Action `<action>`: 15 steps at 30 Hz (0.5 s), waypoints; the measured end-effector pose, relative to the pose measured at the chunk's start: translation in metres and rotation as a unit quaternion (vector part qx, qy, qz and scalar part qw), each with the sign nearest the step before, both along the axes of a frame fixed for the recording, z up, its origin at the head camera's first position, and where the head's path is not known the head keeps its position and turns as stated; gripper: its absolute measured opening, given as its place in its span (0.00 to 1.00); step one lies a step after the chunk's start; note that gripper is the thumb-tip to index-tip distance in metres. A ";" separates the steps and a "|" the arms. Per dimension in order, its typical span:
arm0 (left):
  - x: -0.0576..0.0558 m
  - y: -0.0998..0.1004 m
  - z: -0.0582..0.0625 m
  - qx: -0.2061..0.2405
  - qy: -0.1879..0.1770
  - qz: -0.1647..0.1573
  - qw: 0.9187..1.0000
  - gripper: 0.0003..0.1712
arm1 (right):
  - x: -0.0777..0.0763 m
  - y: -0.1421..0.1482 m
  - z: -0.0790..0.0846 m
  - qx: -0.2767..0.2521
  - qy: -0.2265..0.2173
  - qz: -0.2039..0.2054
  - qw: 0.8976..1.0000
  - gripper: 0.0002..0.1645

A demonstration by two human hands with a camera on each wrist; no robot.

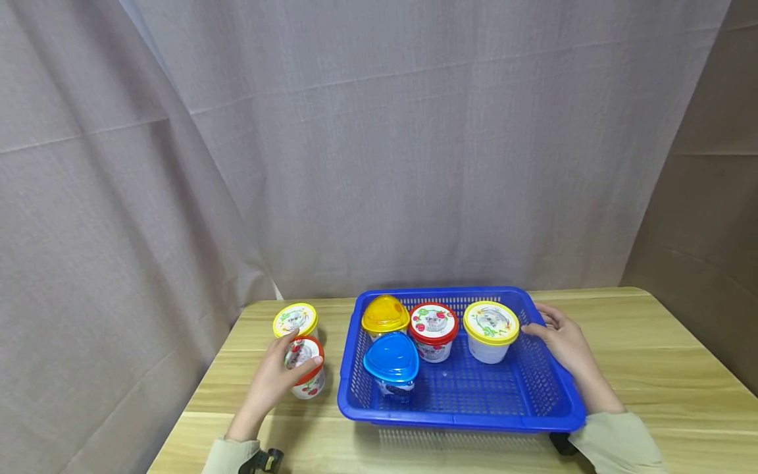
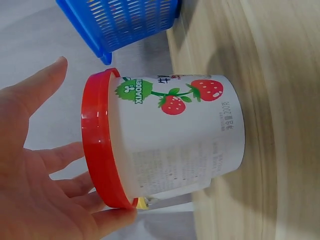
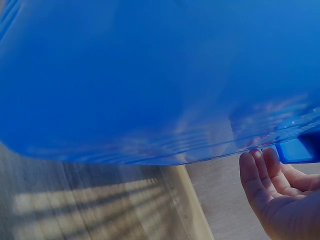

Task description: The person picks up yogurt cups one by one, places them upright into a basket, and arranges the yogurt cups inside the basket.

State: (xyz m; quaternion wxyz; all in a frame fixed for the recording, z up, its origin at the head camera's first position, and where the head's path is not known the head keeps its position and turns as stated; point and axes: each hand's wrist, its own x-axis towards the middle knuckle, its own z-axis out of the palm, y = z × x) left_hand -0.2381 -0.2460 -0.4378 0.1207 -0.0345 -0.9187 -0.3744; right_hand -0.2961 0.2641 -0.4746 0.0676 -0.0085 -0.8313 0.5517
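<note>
My left hand (image 1: 272, 377) is spread beside a white cup with a red lid (image 1: 308, 382) and strawberry print, standing on the table left of the basket. In the left wrist view the thumb (image 2: 47, 82) is apart from the red lid, while the other fingers lie at the lid's edge. Behind it stands a cup with a yellow lid (image 1: 295, 318), partly hidden. My right hand (image 1: 565, 345) grips the right rim of the blue plastic basket (image 1: 462, 421), thumb on the inner side. The right wrist view shows its fingers (image 3: 255, 175) bent by the basket's side.
Inside the basket are a yellow triangular-lidded cup (image 1: 385, 315), a blue triangular-lidded cup (image 1: 391, 359), a red-lidded cup (image 1: 434, 329) and a yellow-lidded cup (image 1: 491, 329). The wooden table (image 1: 663, 368) ends at a grey curtain (image 1: 414, 145) behind.
</note>
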 end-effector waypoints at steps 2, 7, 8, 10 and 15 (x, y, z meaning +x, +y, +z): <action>0.000 0.000 -0.001 0.002 -0.001 0.001 1.000 0.47 | 0.000 0.000 -0.001 0.002 0.001 0.000 1.000 0.42; 0.002 -0.002 -0.007 0.010 0.002 0.000 1.000 0.48 | 0.000 -0.001 -0.001 0.001 0.000 -0.002 1.000 0.42; 0.002 -0.002 -0.009 0.010 0.004 0.000 1.000 0.49 | 0.001 -0.001 -0.001 0.000 -0.001 -0.002 1.000 0.42; 0.003 -0.003 -0.012 0.009 0.009 0.000 1.000 0.51 | 0.001 -0.001 0.000 -0.003 0.000 -0.001 1.000 0.42; 0.002 -0.004 -0.019 0.011 0.024 0.000 1.000 0.53 | 0.001 -0.002 0.001 -0.011 0.003 -0.001 1.000 0.42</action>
